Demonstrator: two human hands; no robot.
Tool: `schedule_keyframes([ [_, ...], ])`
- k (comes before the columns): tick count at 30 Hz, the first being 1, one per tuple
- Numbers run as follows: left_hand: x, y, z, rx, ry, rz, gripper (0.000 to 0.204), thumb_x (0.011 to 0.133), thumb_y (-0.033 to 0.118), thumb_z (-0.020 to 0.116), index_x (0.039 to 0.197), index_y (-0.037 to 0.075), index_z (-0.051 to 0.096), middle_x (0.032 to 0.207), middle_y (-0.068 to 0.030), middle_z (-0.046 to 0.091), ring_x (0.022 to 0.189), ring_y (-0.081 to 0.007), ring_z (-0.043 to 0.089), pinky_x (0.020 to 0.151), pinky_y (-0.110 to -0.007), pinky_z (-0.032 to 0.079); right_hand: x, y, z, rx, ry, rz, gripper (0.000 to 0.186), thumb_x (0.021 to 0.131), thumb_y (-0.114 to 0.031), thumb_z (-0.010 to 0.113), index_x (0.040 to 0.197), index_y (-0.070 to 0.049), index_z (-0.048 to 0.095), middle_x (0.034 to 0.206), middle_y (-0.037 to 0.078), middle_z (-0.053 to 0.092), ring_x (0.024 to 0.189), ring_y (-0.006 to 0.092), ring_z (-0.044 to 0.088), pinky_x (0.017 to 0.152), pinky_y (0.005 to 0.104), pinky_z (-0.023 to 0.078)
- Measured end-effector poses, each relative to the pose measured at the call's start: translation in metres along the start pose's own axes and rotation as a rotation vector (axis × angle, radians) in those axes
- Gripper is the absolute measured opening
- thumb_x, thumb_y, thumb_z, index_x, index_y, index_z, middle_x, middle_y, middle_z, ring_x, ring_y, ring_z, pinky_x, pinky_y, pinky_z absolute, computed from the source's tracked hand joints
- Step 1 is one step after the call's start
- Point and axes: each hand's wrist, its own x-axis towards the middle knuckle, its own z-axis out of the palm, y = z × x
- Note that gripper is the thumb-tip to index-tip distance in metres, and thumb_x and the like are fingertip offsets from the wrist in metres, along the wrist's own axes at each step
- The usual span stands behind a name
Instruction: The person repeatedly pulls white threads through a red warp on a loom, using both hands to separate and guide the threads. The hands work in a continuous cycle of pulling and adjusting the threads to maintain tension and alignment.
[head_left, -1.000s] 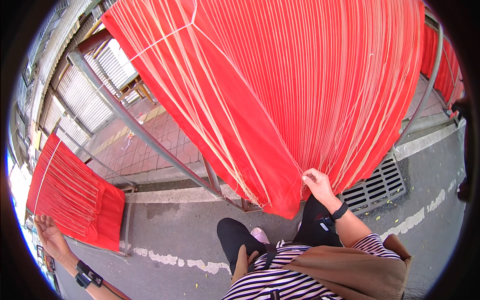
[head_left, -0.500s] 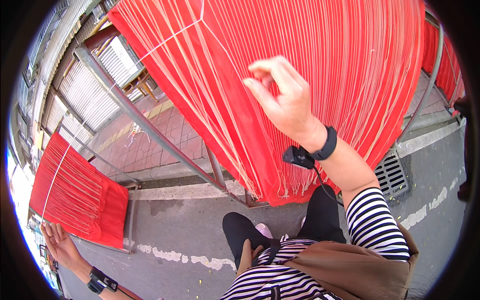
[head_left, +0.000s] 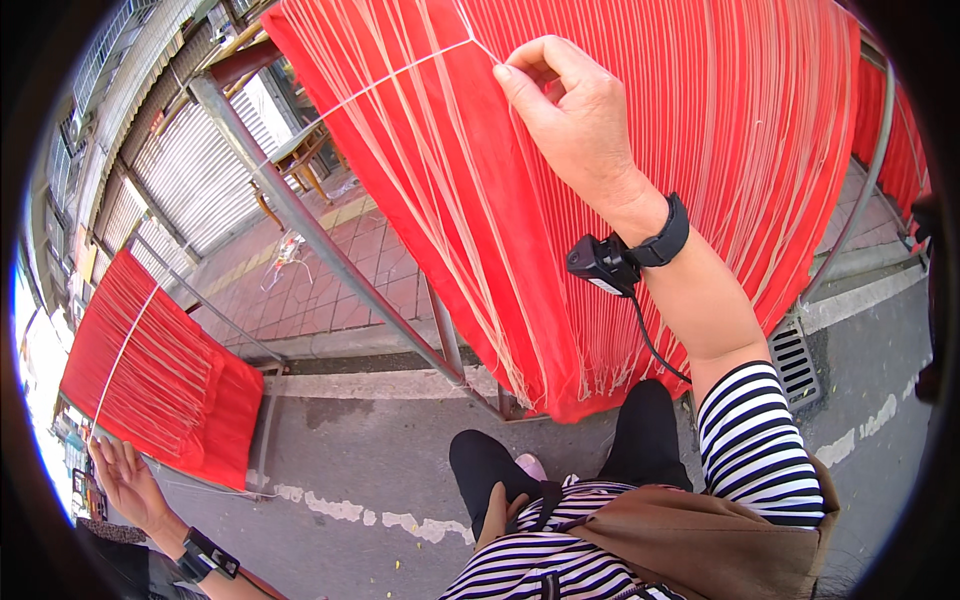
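A large red cloth hangs over a metal frame, with many thin pale strands lying lengthwise across it. Above its left part, a thin white string stretches down to the left, bending where another length meets it. My right hand pinches this string beside the bend, between thumb and forefinger. Far out to the lower left, my left hand has its fingers curled, the string's other end running to its fingertips. Close to it is a smaller red cloth, also covered with pale strands.
A grey metal pipe slants between the two cloths, and a curved pipe stands at the right. A drain grate lies in the road. Behind are paving, a wooden stool and shutters. Something dark is at the lower left.
My right hand has come up from over the strands and closed on the white string. The left hand stays low at the left. The whole view has shifted slightly.
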Motion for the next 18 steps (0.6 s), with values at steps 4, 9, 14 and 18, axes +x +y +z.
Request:
schedule_keyframes([
  [4,0.009,-0.009,-0.016,0.0,-0.022,-0.048,0.024,0.109,0.01,0.047,0.128,-0.005,0.053,0.088,-0.0025,0.046,0.063,-0.0088,0.033,0.064,-0.026,0.033,0.007,0.005,-0.02,0.241,-0.028,0.214,0.016,0.099,-0.02,0.068,0.094,-0.006,0.071,0.081,0.003,0.072,0.074,0.0106,0.068,0.063,0.0236,0.054],
  [9,0.014,-0.014,-0.034,0.018,0.053,-0.038,0.026,0.108,0.009,0.048,0.129,-0.006,0.052,0.087,-0.0029,0.046,0.063,-0.009,0.033,0.062,-0.025,0.033,0.011,0.016,-0.038,0.531,-0.156,0.466,0.018,0.105,-0.023,0.059,0.105,-0.007,0.068,0.086,0.003,0.072,0.077,0.0093,0.068,0.072,0.0247,0.055],
  [14,0.01,-0.008,-0.033,0.025,0.158,0.015,0.028,0.108,0.009,0.049,0.132,-0.007,0.051,0.085,-0.0023,0.044,0.064,-0.0099,0.032,0.061,-0.026,0.033,0.002,0.02,-0.039,0.657,-0.193,0.514,0.017,0.105,-0.023,0.06,0.105,-0.008,0.068,0.083,0.001,0.069,0.072,0.0075,0.064,0.067,0.0234,0.052],
  [18,0.011,0.02,-0.03,0.022,0.143,0.07,0.026,0.108,0.009,0.05,0.129,-0.007,0.054,0.085,-0.0034,0.043,0.066,-0.0108,0.033,0.062,-0.026,0.034,-0.003,0.024,-0.038,0.703,-0.2,0.471,0.016,0.105,-0.022,0.06,0.106,-0.008,0.069,0.082,0.0,0.067,0.071,0.006,0.062,0.065,0.0218,0.051],
])
